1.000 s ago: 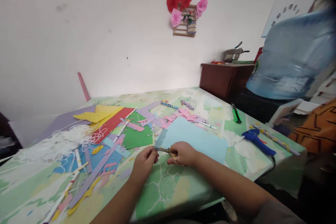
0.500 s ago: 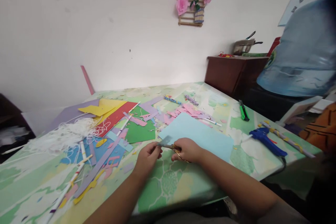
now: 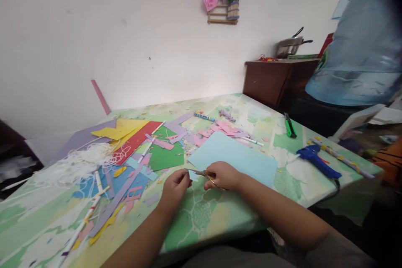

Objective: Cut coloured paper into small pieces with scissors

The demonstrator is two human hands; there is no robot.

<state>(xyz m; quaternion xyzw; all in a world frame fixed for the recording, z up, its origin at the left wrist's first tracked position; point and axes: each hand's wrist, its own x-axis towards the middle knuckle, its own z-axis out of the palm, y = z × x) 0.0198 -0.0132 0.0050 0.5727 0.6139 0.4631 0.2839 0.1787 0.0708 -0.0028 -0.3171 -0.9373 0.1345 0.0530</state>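
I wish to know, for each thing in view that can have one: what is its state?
Scissors, held in the right grip; blade opening unclear
Small blue piece, pinched in the left grip
Light blue sheet, lying flat
White string, tangled
Pink scraps, heaped
Utility knife, lying down
Glue gun, lying down
Water bottle, partly filled

Soft, rather flat light fills the room, its source out of view. The wall [image 3: 176, 77] is brightest just above the table [image 3: 201, 217] and dulls to grey toward the left. Shadows on the tabletop are faint, while the space below it sinks to near black. Pale sheen shows on the water bottle [image 3: 361, 58], which looks stretched toward the edge. A dark blur covers the upper right corner; the scissors [image 3: 205, 173] show only soft detail.
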